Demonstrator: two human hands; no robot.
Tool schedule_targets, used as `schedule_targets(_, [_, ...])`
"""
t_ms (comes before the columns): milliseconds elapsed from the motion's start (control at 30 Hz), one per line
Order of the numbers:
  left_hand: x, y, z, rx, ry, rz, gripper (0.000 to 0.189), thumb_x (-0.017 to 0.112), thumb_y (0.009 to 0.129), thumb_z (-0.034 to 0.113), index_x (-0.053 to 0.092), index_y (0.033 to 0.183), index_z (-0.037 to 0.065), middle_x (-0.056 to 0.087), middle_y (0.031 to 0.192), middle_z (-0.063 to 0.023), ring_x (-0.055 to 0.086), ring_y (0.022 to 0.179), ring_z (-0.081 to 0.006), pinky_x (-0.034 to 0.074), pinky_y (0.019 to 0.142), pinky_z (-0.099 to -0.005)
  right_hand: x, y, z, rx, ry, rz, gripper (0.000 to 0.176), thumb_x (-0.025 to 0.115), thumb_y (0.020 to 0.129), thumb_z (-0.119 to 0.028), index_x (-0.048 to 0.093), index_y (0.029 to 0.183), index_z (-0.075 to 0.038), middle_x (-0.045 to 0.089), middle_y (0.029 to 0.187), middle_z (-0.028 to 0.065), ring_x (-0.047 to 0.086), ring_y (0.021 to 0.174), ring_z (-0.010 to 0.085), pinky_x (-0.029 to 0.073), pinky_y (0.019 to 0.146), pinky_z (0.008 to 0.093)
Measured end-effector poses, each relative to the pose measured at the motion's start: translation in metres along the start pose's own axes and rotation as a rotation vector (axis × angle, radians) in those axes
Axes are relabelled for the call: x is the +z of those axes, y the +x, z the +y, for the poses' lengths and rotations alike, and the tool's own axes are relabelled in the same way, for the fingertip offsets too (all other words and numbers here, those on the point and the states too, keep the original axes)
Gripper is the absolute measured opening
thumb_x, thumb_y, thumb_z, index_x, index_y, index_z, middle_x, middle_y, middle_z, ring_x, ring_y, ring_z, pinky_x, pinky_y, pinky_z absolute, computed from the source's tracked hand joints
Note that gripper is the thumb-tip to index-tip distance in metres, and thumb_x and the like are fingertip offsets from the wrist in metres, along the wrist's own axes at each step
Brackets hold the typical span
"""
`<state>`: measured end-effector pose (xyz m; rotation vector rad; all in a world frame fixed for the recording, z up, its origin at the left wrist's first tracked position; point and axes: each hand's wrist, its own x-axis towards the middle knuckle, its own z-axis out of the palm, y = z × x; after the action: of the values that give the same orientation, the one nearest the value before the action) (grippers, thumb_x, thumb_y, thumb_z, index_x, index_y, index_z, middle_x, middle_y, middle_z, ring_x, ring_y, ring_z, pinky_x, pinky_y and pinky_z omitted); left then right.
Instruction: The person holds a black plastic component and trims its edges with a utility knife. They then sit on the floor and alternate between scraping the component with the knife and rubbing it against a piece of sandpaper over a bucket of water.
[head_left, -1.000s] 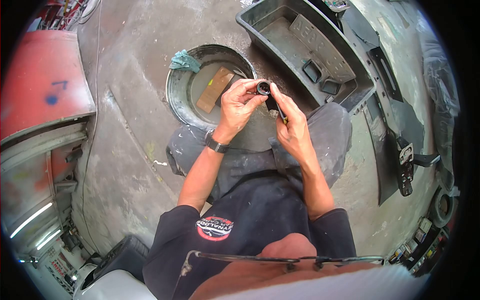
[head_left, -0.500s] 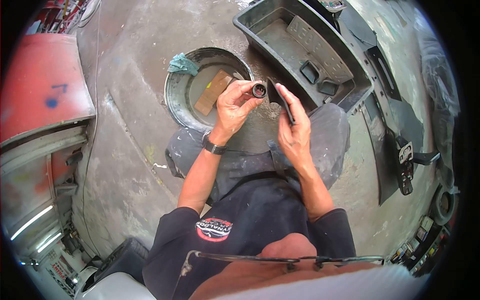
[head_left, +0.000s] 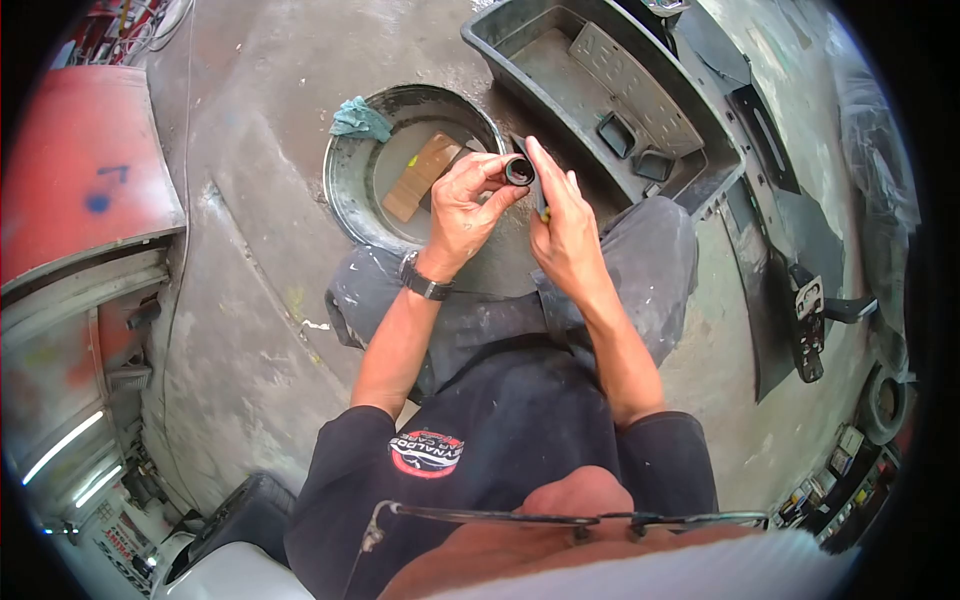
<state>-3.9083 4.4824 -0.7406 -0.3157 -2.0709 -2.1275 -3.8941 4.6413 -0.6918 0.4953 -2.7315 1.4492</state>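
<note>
Between the thumb and fingers of my left hand (head_left: 466,207) is a small black hollow cylinder (head_left: 519,171), its round open end facing up toward me. My right hand (head_left: 568,222) grips a thin dark sheet (head_left: 541,190) that looks like sandpaper, bent along the fingers. The sheet is up against the right side of the cylinder. Part of it is hidden behind my right fingers. Both hands are held over my lap, just right of a round tub (head_left: 345,212).
A teal cloth (head_left: 360,120) hangs on the tub's rim, and a brown block (head_left: 421,178) lies inside. A large dark plastic bin (head_left: 545,105) sits ahead to the right. Black trim parts (head_left: 765,135) lie beyond it. A red panel (head_left: 95,165) stands at left.
My right hand has moved left, bringing the dark sheet from beside the cylinder to against it. The left hand stays nearly in place, still holding the cylinder.
</note>
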Motion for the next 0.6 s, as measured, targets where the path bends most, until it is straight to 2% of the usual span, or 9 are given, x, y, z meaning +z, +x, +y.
schedule_targets(33, [0.000, 0.002, 0.001, 0.007, -0.004, 0.006, 0.035, 0.072, 0.083, -0.009, 0.067, 0.118, -0.003, 0.062, 0.116, -0.0092, 0.066, 0.101, -0.0159, 0.059, 0.087, -0.0289, 0.000, 0.007, 0.000, -0.024, -0.014, 0.001, 0.080, 0.049, 0.073, 0.013, 0.038, 0.150, -0.005, 0.044, 0.150, 0.0210, 0.041, 0.141, 0.0368, 0.031, 0.113, 0.0605])
schedule_targets(67, [-0.001, 0.003, 0.005, 0.036, 0.059, 0.047, 0.036, 0.074, 0.081, -0.008, 0.068, 0.117, -0.002, 0.064, 0.112, -0.0089, 0.066, 0.097, -0.0151, 0.059, 0.084, -0.0280, 0.005, 0.004, 0.003, -0.097, -0.174, 0.025, 0.075, 0.052, 0.078, 0.009, 0.038, 0.150, -0.004, 0.043, 0.151, 0.0199, 0.043, 0.140, 0.0363, 0.033, 0.112, 0.0604])
schedule_targets(167, [-0.008, 0.005, 0.013, 0.076, 0.311, 0.074, 0.037, 0.075, 0.079, -0.006, 0.069, 0.115, 0.000, 0.066, 0.107, -0.0088, 0.066, 0.093, -0.0142, 0.059, 0.079, -0.0268, 0.012, -0.014, 0.002, -0.152, -0.489, -0.002, 0.068, 0.055, 0.084, 0.002, 0.038, 0.150, -0.003, 0.041, 0.153, 0.0183, 0.045, 0.138, 0.0355, 0.034, 0.110, 0.0617])
schedule_targets(200, [-0.008, 0.004, 0.012, 0.089, 0.340, 0.063, 0.037, 0.076, 0.079, -0.006, 0.070, 0.114, 0.001, 0.066, 0.105, -0.0087, 0.066, 0.091, -0.0141, 0.059, 0.078, -0.0264, 0.012, -0.015, 0.002, -0.139, -0.571, -0.019, 0.064, 0.056, 0.088, -0.005, 0.039, 0.149, -0.003, 0.039, 0.155, 0.0170, 0.044, 0.139, 0.0354, 0.034, 0.109, 0.0630])
schedule_targets(333, [-0.004, 0.003, 0.008, 0.130, 0.389, 0.031, 0.035, 0.077, 0.078, -0.004, 0.070, 0.112, 0.001, 0.067, 0.103, -0.0086, 0.067, 0.086, -0.0136, 0.059, 0.074, -0.0255, 0.004, 0.001, 0.005, -0.160, -0.658, -0.031, 0.064, 0.058, 0.087, -0.006, 0.041, 0.148, -0.005, 0.040, 0.154, 0.0151, 0.041, 0.140, 0.0367, 0.032, 0.110, 0.0640])
schedule_targets(467, [-0.010, 0.005, 0.008, 0.123, 0.354, 0.068, 0.033, 0.078, 0.079, -0.003, 0.070, 0.111, 0.001, 0.067, 0.103, -0.0090, 0.067, 0.085, -0.0134, 0.059, 0.072, -0.0255, 0.003, -0.019, 0.003, -0.155, -0.690, -0.060, 0.061, 0.058, 0.086, -0.007, 0.045, 0.145, -0.004, 0.042, 0.153, 0.0142, 0.043, 0.139, 0.0362, 0.033, 0.109, 0.0651])
schedule_targets(600, [-0.008, 0.005, 0.003, 0.091, 0.282, 0.064, 0.033, 0.079, 0.080, 0.000, 0.070, 0.111, 0.000, 0.066, 0.106, -0.0102, 0.068, 0.090, -0.0143, 0.060, 0.074, -0.0258, 0.002, 0.003, 0.013, -0.162, -0.619, -0.021, 0.062, 0.059, 0.085, -0.007, 0.046, 0.146, -0.007, 0.044, 0.152, 0.0140, 0.044, 0.138, 0.0358, 0.034, 0.108, 0.0654])
